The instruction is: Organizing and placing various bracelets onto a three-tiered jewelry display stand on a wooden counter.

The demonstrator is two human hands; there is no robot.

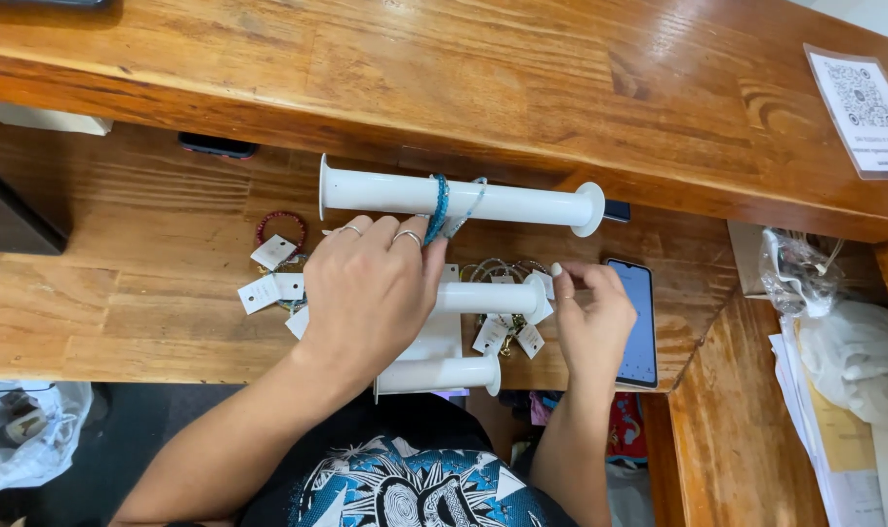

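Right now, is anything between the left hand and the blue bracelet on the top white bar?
Nothing visible. The left hand reaches up to the top white bar, and its fingers already touch the blue bracelet looped around that bar.

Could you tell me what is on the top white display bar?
Two bracelets hang around the top white bar: a blue beaded bracelet and a thinner pale one. The left hand covers their lower parts.

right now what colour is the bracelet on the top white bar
Blue, the bracelet by the left hand on the top bar; head view.
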